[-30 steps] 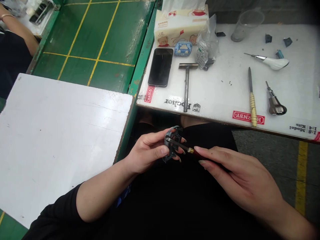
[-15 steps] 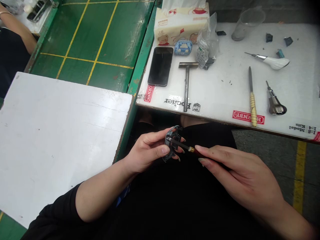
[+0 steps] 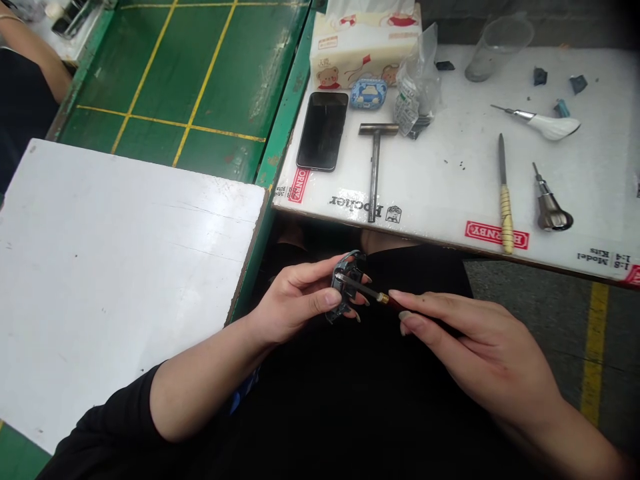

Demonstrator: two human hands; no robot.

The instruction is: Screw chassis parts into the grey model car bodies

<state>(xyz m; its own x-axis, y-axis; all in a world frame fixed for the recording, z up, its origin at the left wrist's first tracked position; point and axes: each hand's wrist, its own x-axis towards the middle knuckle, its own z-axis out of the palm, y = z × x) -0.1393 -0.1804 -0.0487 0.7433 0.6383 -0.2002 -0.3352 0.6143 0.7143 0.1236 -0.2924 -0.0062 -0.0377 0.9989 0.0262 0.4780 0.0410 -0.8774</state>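
Observation:
My left hand [image 3: 295,303] is closed round a small dark grey plastic part [image 3: 346,285], held over my lap below the table edge. My right hand [image 3: 480,353] pinches a thin hand tool [image 3: 373,293] with a dark metal shaft, a brass collar and a reddish handle. The tool's tip rests on the plastic part between my left fingers. Most of the handle is hidden under my right fingers.
A white board [image 3: 115,267] lies at the left over a green bench [image 3: 200,73]. The white table [image 3: 450,180] holds a black phone [image 3: 323,131], a tissue box [image 3: 363,47], a metal T-shaped tool [image 3: 375,167], a yellow-handled file [image 3: 505,200], two more hand tools, a plastic cup [image 3: 495,50]. Another person's arm [image 3: 35,53] shows at top left.
Hardly anything has moved. My hands stay together on the part and tool; the view has shifted very slightly.

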